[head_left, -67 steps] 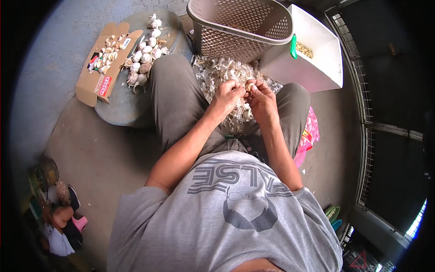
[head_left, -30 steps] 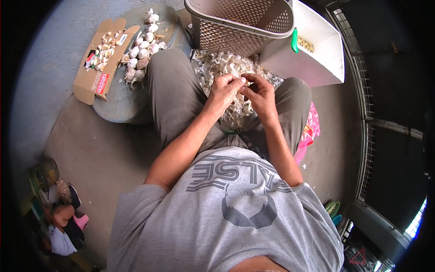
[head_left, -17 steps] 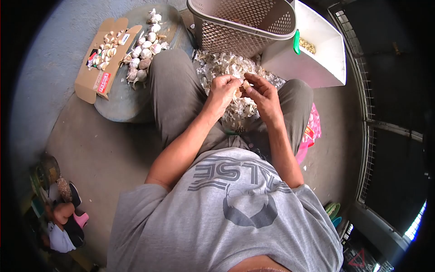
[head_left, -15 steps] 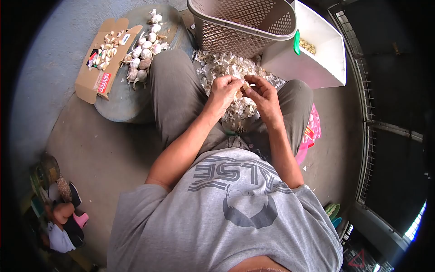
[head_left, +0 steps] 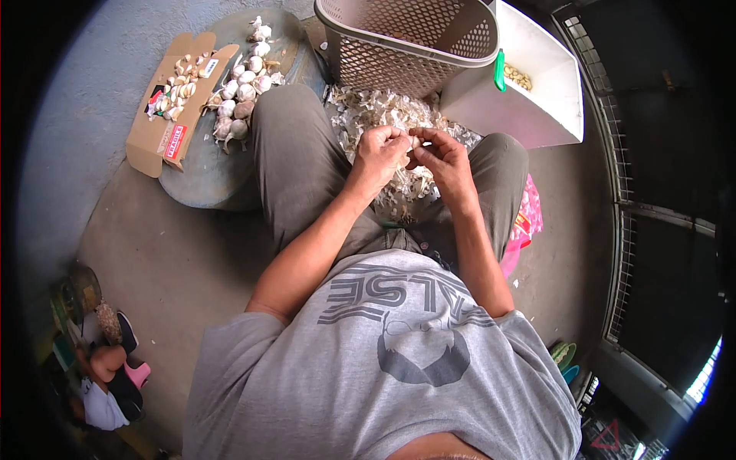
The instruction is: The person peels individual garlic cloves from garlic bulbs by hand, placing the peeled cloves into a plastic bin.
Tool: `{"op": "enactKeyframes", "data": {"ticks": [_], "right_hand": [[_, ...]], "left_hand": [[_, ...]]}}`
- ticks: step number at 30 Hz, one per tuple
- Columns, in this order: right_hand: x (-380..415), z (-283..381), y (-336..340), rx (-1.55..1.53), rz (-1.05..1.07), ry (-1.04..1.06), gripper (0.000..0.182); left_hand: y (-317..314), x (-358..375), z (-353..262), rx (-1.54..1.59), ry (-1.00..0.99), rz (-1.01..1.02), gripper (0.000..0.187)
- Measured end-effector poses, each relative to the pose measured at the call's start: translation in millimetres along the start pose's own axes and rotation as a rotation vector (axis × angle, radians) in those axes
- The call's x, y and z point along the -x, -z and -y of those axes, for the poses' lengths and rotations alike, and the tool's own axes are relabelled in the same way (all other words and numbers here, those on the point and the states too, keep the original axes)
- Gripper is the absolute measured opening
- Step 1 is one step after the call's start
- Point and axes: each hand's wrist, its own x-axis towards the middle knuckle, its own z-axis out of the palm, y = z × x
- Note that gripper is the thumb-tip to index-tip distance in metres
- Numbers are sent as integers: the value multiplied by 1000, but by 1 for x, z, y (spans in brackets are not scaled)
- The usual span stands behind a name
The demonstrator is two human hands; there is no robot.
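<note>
Between my knees, my left hand (head_left: 376, 159) and my right hand (head_left: 446, 163) meet fingertip to fingertip, both closed in a pinch. A small garlic clove (head_left: 415, 144) is held between them, mostly covered by the fingers. Under the hands lies a heap of papery garlic skins (head_left: 376, 107). To the left, whole garlic bulbs (head_left: 247, 92) rest on a round bluish surface (head_left: 207, 188). Beside them a flattened cardboard box (head_left: 146, 146) carries loose garlic cloves (head_left: 182, 90).
A brown perforated plastic basket (head_left: 383, 65) stands beyond the skins. Right of it is a white container (head_left: 491, 115) with peeled cloves (head_left: 517, 77) inside and a green handle (head_left: 499, 70) at its rim. Another person (head_left: 107, 383) sits at lower left. Dark metal mesh (head_left: 625, 153) borders the right.
My fingers have shifted slightly around the clove, and its visible part looks different. The hands stay in nearly the same place.
</note>
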Motion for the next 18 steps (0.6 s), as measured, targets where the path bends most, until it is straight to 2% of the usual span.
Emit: {"op": "enactKeyframes", "data": {"ticks": [7,15,18], "right_hand": [[0,-6,0,101,-2,-32,28],[0,-2,-3,-196,-4,-51,29],[3,-3,-1,-207,14,-74,32]], "left_hand": [[5,0,6,-263,-130,-18,15],[5,-1,4,-387,-376,-36,14],[2,6,-7,-316,-186,-16,14]]}}
